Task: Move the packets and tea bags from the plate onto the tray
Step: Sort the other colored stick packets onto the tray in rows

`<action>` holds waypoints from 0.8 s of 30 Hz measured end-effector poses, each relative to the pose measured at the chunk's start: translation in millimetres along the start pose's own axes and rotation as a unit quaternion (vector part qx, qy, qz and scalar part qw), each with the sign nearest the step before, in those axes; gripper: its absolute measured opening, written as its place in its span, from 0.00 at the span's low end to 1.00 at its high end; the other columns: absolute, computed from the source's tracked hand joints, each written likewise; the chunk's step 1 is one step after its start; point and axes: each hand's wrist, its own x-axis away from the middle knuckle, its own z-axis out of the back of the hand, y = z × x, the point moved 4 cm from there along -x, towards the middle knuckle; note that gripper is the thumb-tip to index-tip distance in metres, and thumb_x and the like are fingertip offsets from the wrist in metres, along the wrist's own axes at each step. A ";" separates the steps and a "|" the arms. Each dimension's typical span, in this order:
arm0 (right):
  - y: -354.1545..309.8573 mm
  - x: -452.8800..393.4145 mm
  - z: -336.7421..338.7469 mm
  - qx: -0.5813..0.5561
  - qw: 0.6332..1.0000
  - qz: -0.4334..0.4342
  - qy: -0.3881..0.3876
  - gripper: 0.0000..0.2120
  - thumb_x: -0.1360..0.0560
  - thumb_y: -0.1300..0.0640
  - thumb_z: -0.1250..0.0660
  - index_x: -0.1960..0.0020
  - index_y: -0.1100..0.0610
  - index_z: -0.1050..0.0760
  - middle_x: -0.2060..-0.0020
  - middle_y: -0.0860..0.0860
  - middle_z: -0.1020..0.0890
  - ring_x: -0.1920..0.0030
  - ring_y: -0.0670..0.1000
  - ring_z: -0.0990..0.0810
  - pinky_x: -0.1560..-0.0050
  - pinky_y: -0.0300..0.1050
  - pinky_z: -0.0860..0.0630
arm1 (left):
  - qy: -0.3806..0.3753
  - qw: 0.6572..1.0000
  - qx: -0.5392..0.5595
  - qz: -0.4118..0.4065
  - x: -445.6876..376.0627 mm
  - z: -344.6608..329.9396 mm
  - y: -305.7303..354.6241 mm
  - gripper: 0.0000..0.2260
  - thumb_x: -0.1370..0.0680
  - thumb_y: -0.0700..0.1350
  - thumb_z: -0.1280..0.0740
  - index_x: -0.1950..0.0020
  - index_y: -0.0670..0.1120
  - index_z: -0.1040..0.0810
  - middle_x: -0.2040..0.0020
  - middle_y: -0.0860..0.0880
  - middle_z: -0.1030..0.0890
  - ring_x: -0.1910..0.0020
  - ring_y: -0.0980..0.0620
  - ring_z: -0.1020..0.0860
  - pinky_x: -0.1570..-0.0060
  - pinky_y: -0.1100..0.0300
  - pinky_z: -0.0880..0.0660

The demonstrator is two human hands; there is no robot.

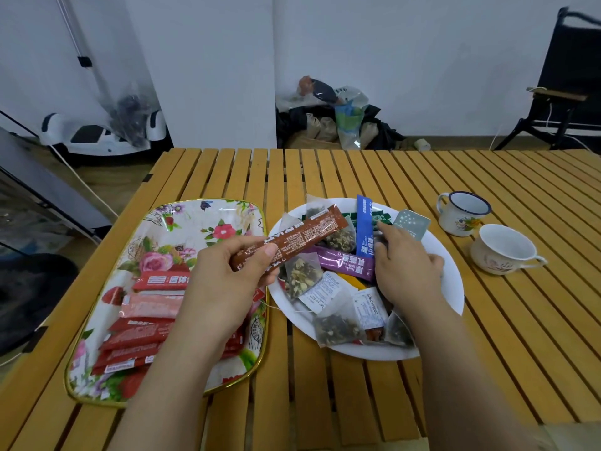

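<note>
Brown stick packet [292, 237] pinched in the left hand [227, 281], raised between the flowered tray [208, 219] and the white plate [448, 284]. Right hand [406, 265] reaches into the plate, fingers curled among packets and tea bags [304, 275]; its grip cannot be told. Red packets [143, 333] lie on the tray.

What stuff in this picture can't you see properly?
- Head view: the left hand and its arm cover part of the red packets on the tray.
- Head view: the right hand hides what its fingertips touch on the plate.
- Print on the brown packet is too small to read.
- The black chair is cut off by the right edge.
</note>
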 end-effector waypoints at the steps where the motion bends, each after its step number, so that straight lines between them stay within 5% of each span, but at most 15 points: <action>1: 0.9 0.2 1.6 0.010 1.000 -0.004 0.008 0.18 0.20 0.52 0.47 0.30 0.49 0.35 0.39 0.49 0.25 0.40 0.51 0.27 0.42 0.52 0.37 | 0.002 1.000 0.001 0.001 -0.4 0.4 -0.7 0.10 0.25 0.47 0.32 0.44 0.47 0.20 0.59 0.47 0.16 0.63 0.54 0.17 0.58 0.62 0.20; 4: 2.9 2.8 3.4 0.039 0.999 -0.018 -0.002 0.16 0.20 0.53 0.43 0.33 0.52 0.31 0.41 0.52 0.25 0.40 0.53 0.28 0.45 0.50 0.37 | 0.005 1.000 0.009 0.002 -1.9 1.4 -1.7 0.09 0.24 0.46 0.32 0.45 0.48 0.20 0.59 0.48 0.16 0.65 0.57 0.17 0.63 0.69 0.22; 11: 4.7 5.6 6.8 0.014 0.998 -0.058 -0.014 0.15 0.23 0.53 0.36 0.37 0.52 0.27 0.41 0.54 0.24 0.42 0.54 0.26 0.44 0.50 0.36 | -0.008 1.000 -0.002 -0.003 -2.5 -6.2 -2.5 0.06 0.25 0.46 0.32 0.48 0.51 0.20 0.57 0.49 0.16 0.63 0.55 0.16 0.58 0.61 0.19; 15: 10.0 4.9 6.8 0.002 0.994 -0.081 -0.066 0.09 0.26 0.50 0.31 0.49 0.50 0.27 0.49 0.51 0.19 0.46 0.53 0.24 0.44 0.49 0.34 | -0.011 1.000 -0.005 -0.001 -3.8 -6.7 -4.1 0.07 0.25 0.46 0.32 0.47 0.51 0.20 0.56 0.49 0.16 0.62 0.55 0.16 0.56 0.60 0.19; 20: 11.8 6.4 12.3 -0.115 0.980 -0.135 -0.086 0.10 0.31 0.57 0.26 0.65 0.50 0.26 0.61 0.51 0.20 0.49 0.56 0.21 0.43 0.60 0.27 | -0.014 1.000 -0.017 -0.005 -3.0 -5.8 -3.4 0.09 0.25 0.46 0.32 0.46 0.50 0.19 0.56 0.50 0.16 0.61 0.55 0.16 0.57 0.62 0.20; 24: 12.0 8.8 19.9 -0.194 0.970 -0.139 -0.053 0.08 0.32 0.58 0.25 0.66 0.51 0.23 0.63 0.51 0.18 0.54 0.55 0.19 0.47 0.61 0.24 | -0.024 0.999 -0.025 -0.014 -2.4 -6.0 -1.4 0.07 0.25 0.46 0.32 0.47 0.52 0.19 0.52 0.50 0.17 0.59 0.57 0.17 0.61 0.67 0.21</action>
